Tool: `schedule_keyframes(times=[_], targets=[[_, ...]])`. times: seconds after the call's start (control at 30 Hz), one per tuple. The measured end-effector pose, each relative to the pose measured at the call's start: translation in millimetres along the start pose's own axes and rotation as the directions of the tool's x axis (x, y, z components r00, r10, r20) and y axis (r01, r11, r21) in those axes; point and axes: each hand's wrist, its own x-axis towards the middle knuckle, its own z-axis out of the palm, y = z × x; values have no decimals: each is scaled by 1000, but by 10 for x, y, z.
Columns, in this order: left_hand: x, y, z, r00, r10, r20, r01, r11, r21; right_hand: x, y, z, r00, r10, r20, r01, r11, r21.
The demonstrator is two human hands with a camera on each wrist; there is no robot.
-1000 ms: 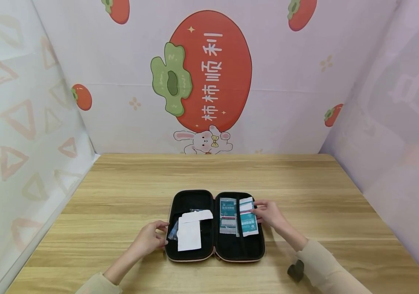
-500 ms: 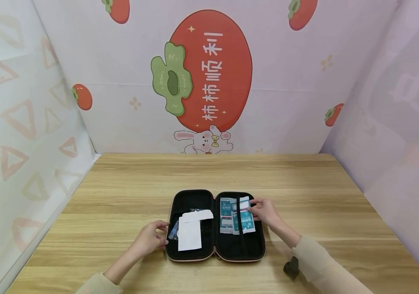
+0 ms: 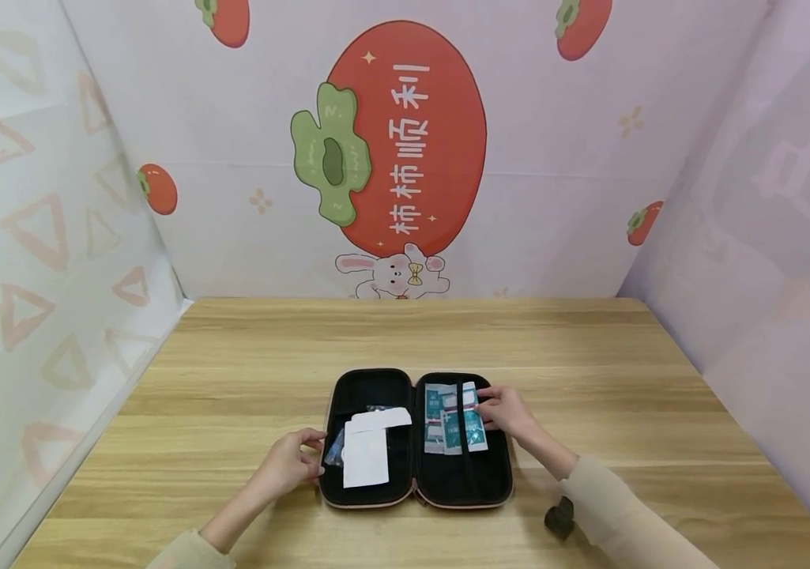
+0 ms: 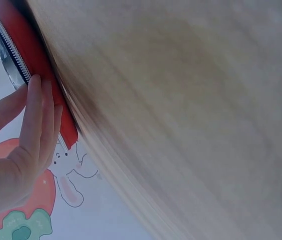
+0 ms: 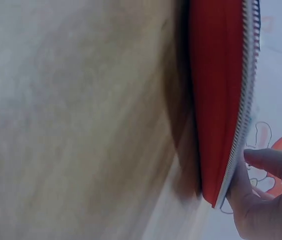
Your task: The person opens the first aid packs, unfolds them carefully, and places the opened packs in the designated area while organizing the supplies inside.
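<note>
A zip case [image 3: 486, 486] lies open flat on the table, black inside and red outside. My left hand [image 3: 287, 462] holds its left edge; in the left wrist view the fingers press the red side [image 4: 31, 45], with the thumb at the zip. My right hand [image 3: 507, 411] pinches the right edge of a teal-and-white sachet [image 3: 476, 435]. That sachet is partly under the black elastic band [image 3: 469, 478] and overlaps a similar sachet [image 3: 433, 405] to its left. In the right wrist view, the case wall [image 5: 213, 100] hides the sachet and some fingertips.
White paper pieces [image 3: 367, 462] and a bluish clear packet [image 3: 336, 449] lie in the case's left half. The wooden table [image 3: 248, 348] runs back to a printed cloth wall [image 3: 554, 197]. A dark object [image 3: 559, 518] is at the right sleeve.
My right hand has moved left, sliding the sachet from the band's right side to partly beneath it and over the other sachet. The left hand has stayed at the case's edge.
</note>
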Motion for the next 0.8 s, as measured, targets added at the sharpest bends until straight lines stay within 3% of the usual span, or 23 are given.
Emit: schedule_keyframes(times=[0.3,0.8], targets=[[-7,-7,-2,1000,1,2,-1,1000,7,-36,-15,-82,995,-26,97,26,1000,2],[-7,-12,2,1000,5,-2,-5,1000,9,37,-12,44,997,-38,65,36,999,31]])
